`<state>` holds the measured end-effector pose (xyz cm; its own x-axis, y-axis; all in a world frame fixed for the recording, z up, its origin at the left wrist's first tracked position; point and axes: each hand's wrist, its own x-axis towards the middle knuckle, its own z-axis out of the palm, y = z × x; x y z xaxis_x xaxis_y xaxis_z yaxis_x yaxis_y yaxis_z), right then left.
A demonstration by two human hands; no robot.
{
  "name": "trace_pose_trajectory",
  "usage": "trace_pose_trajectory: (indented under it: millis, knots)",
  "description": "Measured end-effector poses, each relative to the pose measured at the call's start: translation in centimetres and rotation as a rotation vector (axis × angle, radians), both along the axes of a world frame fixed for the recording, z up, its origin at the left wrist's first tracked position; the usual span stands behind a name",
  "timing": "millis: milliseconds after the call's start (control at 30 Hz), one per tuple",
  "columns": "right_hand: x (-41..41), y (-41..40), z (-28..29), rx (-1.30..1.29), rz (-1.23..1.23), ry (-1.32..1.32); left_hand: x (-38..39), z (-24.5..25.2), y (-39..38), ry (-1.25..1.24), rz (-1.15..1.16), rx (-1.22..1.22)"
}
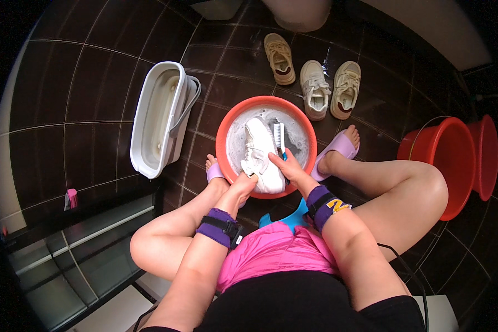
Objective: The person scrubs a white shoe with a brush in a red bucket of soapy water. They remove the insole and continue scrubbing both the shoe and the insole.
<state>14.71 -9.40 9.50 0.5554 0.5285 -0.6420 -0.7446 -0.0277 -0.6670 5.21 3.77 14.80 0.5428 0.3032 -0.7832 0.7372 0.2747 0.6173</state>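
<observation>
A white sneaker (262, 153) lies on its side above an orange-red plastic basin (225, 120) of foamy, greyish water (269, 113). My left hand (244, 185) grips the shoe near its opening, with the fingertips hidden. On the other side, my right hand (291, 167) has its thumb against the sole edge. That same hand holds a scrub brush (279, 137) with white bristles and a blue-and-white handle, lying alongside the sole. The brush's lower end is hidden behind the hand and shoe.
Three off-white sneakers, one of them a lone shoe (279, 58), stand on dark floor tiles beyond the basin. A grey-white mop bucket (157, 120) is at left. Two red buckets, the nearer one (456, 166) with a wire handle, stand at right. A blue plastic piece (288, 218) shows between my legs.
</observation>
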Motion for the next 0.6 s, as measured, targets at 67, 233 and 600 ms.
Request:
trace_pose_trajectory:
  millis: [67,233,600]
  knots:
    - [0.2,-0.1,-0.3,0.008,-0.016,0.008,0.3,0.1,0.0,0.009,0.026,-0.052]
    - [0.0,0.2,-1.4,-0.001,-0.004,-0.025,-1.2,-4.1,2.0,-0.089,0.095,-0.182]
    - [0.1,0.2,-0.9,0.038,-0.029,0.013,-0.3,-3.0,1.9,0.086,0.193,-0.231]
